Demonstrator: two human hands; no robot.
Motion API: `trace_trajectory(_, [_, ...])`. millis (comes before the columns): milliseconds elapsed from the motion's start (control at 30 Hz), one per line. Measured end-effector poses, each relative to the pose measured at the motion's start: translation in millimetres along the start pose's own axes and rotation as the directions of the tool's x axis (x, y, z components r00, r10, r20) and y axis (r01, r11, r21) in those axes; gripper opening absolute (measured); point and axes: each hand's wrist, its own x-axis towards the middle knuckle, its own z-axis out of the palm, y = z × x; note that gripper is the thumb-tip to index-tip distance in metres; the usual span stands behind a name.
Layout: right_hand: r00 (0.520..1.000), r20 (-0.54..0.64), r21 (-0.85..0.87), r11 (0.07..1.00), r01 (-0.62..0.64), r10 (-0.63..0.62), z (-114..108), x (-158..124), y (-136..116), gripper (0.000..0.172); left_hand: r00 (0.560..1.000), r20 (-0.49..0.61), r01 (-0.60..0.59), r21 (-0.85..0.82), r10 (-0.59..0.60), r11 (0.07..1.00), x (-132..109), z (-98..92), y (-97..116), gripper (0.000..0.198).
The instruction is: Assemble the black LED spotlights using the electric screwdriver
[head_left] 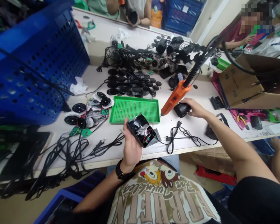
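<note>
In my left hand (132, 147) lies an opened black plastic housing (140, 129), with coloured wires and a small motor-like part showing inside. A black cord runs from it to the right. My right hand (194, 107) has its fingers round a black rounded plastic cover (182, 109) on the table. Between the hands hangs an orange electric screwdriver (176, 97), tip down, which neither hand touches. Behind the housing sits a shallow green perforated tray (135, 110). Black power cords with plugs (177, 133) lie coiled in front of my right hand.
A tall blue perforated crate (39, 59) stands at left. Circuit boards (80, 131) and tangled cords (74, 149) lie beside it. Black discs (133, 82) and parts pile up behind the tray. An open cardboard box (254, 84) stands right. Other people sit across and at right.
</note>
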Motion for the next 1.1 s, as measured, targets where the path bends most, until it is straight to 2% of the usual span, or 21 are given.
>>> trace_trajectory(133, [0.994,0.111,-0.031,1.000,-0.005,0.009,-3.7,39.2,-0.2,0.063,0.999,-0.026,0.025,0.005,-0.025,1.000,0.2,4.3,1.6,0.061])
trace_trajectory(200, [0.993,0.077,-0.067,0.994,-0.089,0.094,-3.7,50.2,-7.3,0.056,0.998,-0.041,0.041,0.003,-0.041,0.999,-0.3,6.4,3.5,0.061])
trace_trajectory(267, [0.967,-0.030,-0.107,0.961,-0.255,0.253,-0.1,57.1,-16.5,0.056,0.997,-0.050,0.056,0.004,-0.056,0.998,-0.3,7.7,4.9,0.062])
trace_trajectory(300, [0.931,-0.095,-0.118,0.925,-0.361,0.351,3.4,60.0,-21.4,0.055,0.997,-0.055,0.059,0.005,-0.059,0.998,0.2,8.1,5.1,0.063])
trace_trajectory(367, [0.820,-0.186,-0.113,0.817,-0.565,0.541,13.2,66.2,-30.4,0.060,0.996,-0.059,0.065,0.000,-0.065,0.998,2.3,8.5,4.4,0.063])
trace_trajectory(433, [0.709,-0.193,-0.099,0.705,-0.702,0.679,23.9,73.4,-38.0,0.081,0.997,-0.052,0.064,-0.012,-0.065,0.998,5.0,8.8,2.4,0.063])
trace_trajectory(467, [0.670,-0.174,-0.097,0.665,-0.741,0.722,28.5,76.9,-41.3,0.091,0.997,-0.043,0.060,-0.020,-0.061,0.998,6.3,9.1,1.2,0.062])
trace_trajectory(533, [0.636,-0.121,-0.097,0.629,-0.772,0.762,34.4,81.5,-47.1,0.101,0.998,-0.025,0.053,-0.033,-0.053,0.998,7.9,9.7,-0.9,0.062])
trace_trajectory(600, [0.644,-0.072,-0.099,0.637,-0.764,0.762,36.1,79.8,-52.4,0.104,0.998,-0.021,0.050,-0.043,-0.051,0.998,7.7,10.2,-1.9,0.062])
trace_trajectory(667, [0.676,-0.040,-0.105,0.670,-0.735,0.735,35.4,69.2,-57.9,0.105,0.998,-0.024,0.059,-0.059,-0.061,0.996,6.1,10.0,-1.9,0.062])
trace_trajectory(733, [0.717,-0.056,-0.057,0.715,-0.697,0.695,33.7,48.6,-65.2,0.106,0.997,-0.020,0.071,-0.087,-0.073,0.994,3.7,8.9,-1.5,0.062])
trace_trajectory(833, [0.761,-0.169,0.214,0.777,-0.592,0.626,28.9,2.6,-86.0,0.106,0.996,-0.004,0.085,-0.120,-0.087,0.989,0.3,6.7,-1.9,0.063])
trace_trajectory(900, [0.810,-0.226,0.396,0.811,-0.431,0.540,24.0,-30.8,-111.5,0.110,0.996,-0.003,0.093,-0.127,-0.094,0.988,-1.4,6.7,-3.7,0.066])
trace_trajectory(967, [0.892,-0.235,0.506,0.832,-0.229,0.387,18.9,-57.6,-146.6,0.112,0.997,-0.002,0.080,-0.130,-0.081,0.988,-2.7,8.5,-7.1,0.070])
trace_trajectory(1000, [0.913,-0.255,0.524,0.839,-0.146,0.318,16.8,-66.6,-166.3,0.111,0.997,0.005,0.071,-0.131,-0.071,0.989,-3.4,9.9,-9.3,0.071])
trace_trajectory(1033, [0.917,-0.293,0.503,0.859,-0.094,0.272,15.2,-72.3,-186.4,0.108,0.998,0.015,0.062,-0.132,-0.061,0.989,-4.3,11.4,-11.7,0.073])
trace_trajectory(1100, [0.905,-0.358,0.404,0.912,-0.073,0.231,13.8,-74.7,-224.1,0.105,0.998,0.044,0.046,-0.136,-0.040,0.990,-6.3,13.7,-16.7,0.076])
